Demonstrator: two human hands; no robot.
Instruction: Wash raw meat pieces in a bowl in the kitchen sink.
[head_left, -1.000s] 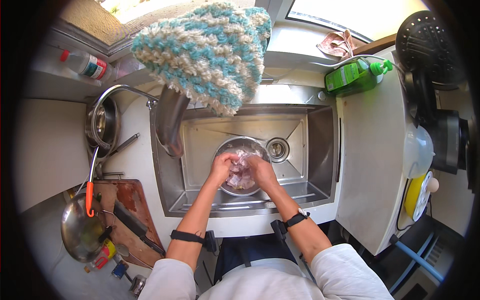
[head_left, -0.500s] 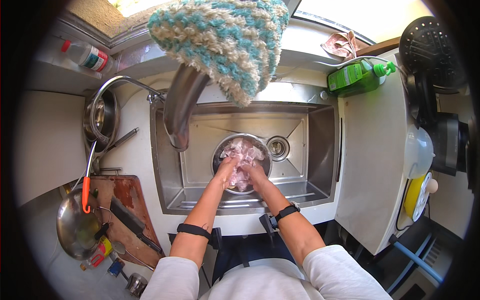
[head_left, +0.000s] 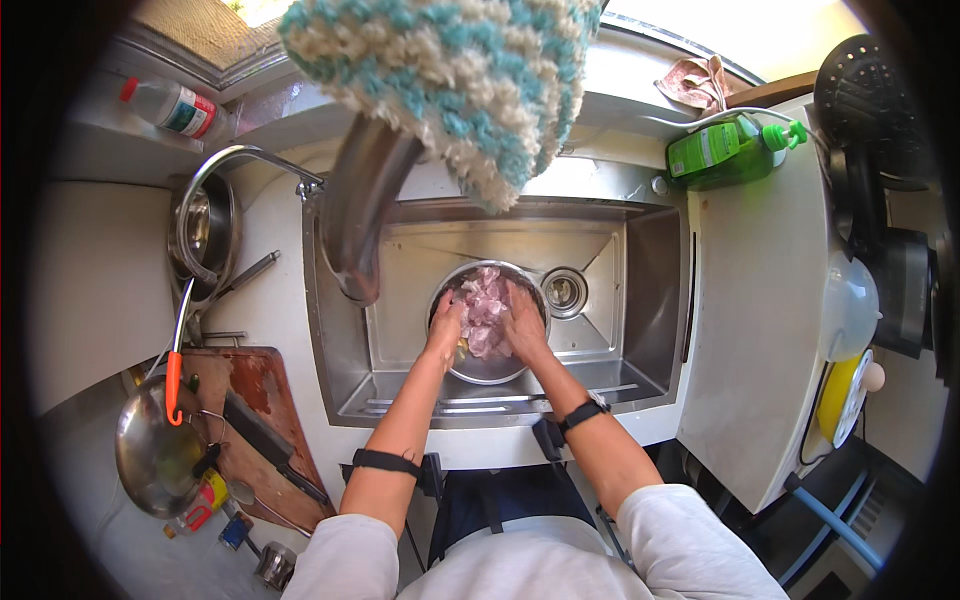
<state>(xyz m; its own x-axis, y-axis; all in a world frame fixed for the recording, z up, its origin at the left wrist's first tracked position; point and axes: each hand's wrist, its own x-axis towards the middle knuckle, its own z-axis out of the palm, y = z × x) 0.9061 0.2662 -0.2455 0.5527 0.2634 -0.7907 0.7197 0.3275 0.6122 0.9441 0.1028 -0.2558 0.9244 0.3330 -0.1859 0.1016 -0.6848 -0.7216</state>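
The meat [head_left: 485, 315], a pink heap of soft bits, is in the round bowl [head_left: 489, 373], and the bowl sits in the sink [head_left: 410, 270]. The left hand [head_left: 446, 322] is inside the left side of the bowl, and the right hand [head_left: 522, 322] is inside the right side. Both hands look open and a bit curved, like a cup, touching the meat between them but not closed around it. Some fingertips are hard to see. The hands are most likely on both sides so the bits do not slide apart. The bowl is likely down in the sink so that drips fall there and not on the floor. The heap is longer one way: it runs from the near side of the bowl to the far side, in line with the hands. It has no clear front end, so I cannot say that it points one way. The bowl opens upward. The drain [head_left: 565, 292] is just right of the bowl. The tap [head_left: 362, 200] bends down to the left of the bowl, with a fluffy cloth [head_left: 440, 80] over its top, maybe hung there to dry. Well left of the bowl, a knife [head_left: 258, 432] lies slanted on a board [head_left: 264, 385].
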